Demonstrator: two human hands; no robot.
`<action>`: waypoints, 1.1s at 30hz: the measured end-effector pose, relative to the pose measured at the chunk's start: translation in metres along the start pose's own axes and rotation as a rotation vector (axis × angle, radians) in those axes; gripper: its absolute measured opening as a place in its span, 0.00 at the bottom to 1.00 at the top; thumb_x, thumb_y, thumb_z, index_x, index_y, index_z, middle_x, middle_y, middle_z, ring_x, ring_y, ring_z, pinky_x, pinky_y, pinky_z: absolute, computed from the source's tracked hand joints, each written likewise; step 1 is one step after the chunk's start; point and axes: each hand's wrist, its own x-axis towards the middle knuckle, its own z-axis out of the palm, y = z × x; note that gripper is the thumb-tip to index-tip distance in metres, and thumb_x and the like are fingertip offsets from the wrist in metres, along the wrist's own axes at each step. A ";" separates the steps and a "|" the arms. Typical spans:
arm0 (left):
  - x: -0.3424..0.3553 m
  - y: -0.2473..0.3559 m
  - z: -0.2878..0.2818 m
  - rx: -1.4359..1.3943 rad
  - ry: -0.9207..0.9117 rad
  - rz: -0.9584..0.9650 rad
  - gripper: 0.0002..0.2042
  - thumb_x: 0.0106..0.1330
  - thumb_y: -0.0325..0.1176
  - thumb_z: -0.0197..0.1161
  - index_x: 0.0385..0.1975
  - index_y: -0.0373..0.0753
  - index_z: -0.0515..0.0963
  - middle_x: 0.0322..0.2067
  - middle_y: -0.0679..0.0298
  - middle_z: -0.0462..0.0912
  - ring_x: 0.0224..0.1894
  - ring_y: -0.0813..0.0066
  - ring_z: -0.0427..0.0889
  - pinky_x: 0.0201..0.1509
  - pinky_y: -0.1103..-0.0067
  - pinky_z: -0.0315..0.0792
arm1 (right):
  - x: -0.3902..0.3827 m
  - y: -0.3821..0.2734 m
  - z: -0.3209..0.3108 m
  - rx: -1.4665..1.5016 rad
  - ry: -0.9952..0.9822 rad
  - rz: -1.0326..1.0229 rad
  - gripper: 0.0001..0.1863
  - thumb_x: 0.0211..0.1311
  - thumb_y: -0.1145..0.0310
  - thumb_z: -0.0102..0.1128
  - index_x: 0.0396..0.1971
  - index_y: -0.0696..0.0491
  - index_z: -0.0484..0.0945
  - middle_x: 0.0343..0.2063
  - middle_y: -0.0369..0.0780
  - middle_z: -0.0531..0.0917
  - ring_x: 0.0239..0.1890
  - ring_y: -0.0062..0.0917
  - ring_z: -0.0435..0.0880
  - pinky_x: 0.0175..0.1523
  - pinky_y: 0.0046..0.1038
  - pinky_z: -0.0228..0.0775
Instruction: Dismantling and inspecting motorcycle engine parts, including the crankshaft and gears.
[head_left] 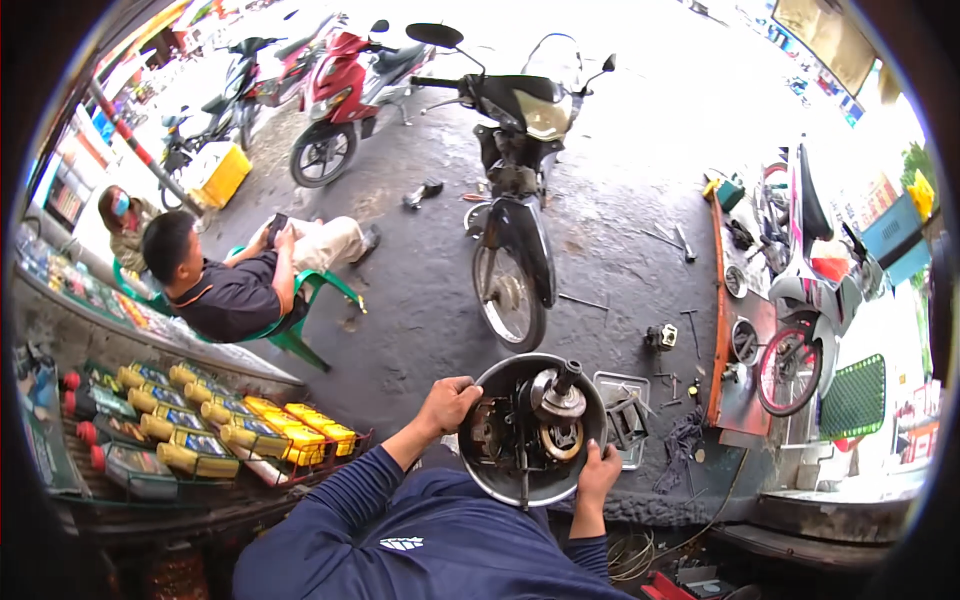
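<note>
A round grey metal basin is held in front of my body, its mouth facing up. My left hand grips its upper left rim, fingers curled over the edge. On the lower right side my right hand clasps the rim. Inside lie greasy metal engine parts, among them a crankshaft-like piece with a stub shaft sticking up. A brassy ring-shaped part sits below it, and a dark brown part lies at the left. The basin's bottom is mostly covered.
Ahead stands a partly stripped black motorbike. A rectangular metal tray, an engine block and scattered tools lie on the ground to the right. Bottles fill a rack at the left, near a person seated on a green chair.
</note>
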 end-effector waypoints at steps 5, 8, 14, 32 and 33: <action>-0.008 -0.004 -0.018 -0.127 0.226 -0.020 0.12 0.64 0.33 0.54 0.22 0.32 0.74 0.17 0.72 0.72 0.22 0.87 0.67 0.26 0.82 0.63 | 0.081 -0.023 0.047 -0.025 -0.276 -0.081 0.13 0.57 0.73 0.61 0.18 0.63 0.71 0.14 0.33 0.72 0.21 0.14 0.64 0.26 0.26 0.58; -0.010 -0.003 -0.035 -0.167 0.392 -0.005 0.13 0.63 0.33 0.54 0.20 0.33 0.73 0.15 0.71 0.70 0.21 0.85 0.66 0.24 0.80 0.62 | 0.101 -0.064 0.090 -0.066 -0.416 -0.111 0.12 0.56 0.72 0.62 0.19 0.63 0.73 0.14 0.34 0.74 0.20 0.15 0.66 0.26 0.26 0.60; 0.023 -0.029 -0.091 -0.407 0.590 0.000 0.12 0.62 0.33 0.54 0.17 0.35 0.70 0.14 0.72 0.65 0.20 0.86 0.62 0.23 0.80 0.58 | 0.133 -0.103 0.208 -0.241 -0.598 -0.221 0.11 0.55 0.69 0.63 0.23 0.63 0.77 0.16 0.34 0.76 0.22 0.13 0.68 0.27 0.25 0.61; 0.303 -0.056 -0.340 -0.230 0.550 -0.120 0.11 0.60 0.26 0.55 0.15 0.36 0.68 0.14 0.77 0.63 0.19 0.90 0.59 0.19 0.82 0.52 | 0.221 -0.165 0.570 -0.305 -0.649 -0.218 0.13 0.57 0.67 0.63 0.23 0.63 0.76 0.14 0.46 0.75 0.17 0.19 0.68 0.26 0.30 0.63; 0.323 -0.069 -0.347 -0.234 0.538 -0.118 0.11 0.60 0.26 0.55 0.15 0.36 0.68 0.14 0.77 0.63 0.19 0.90 0.59 0.19 0.82 0.52 | 0.228 -0.155 0.590 -0.318 -0.638 -0.201 0.14 0.57 0.67 0.63 0.22 0.63 0.75 0.13 0.46 0.75 0.17 0.21 0.68 0.26 0.31 0.63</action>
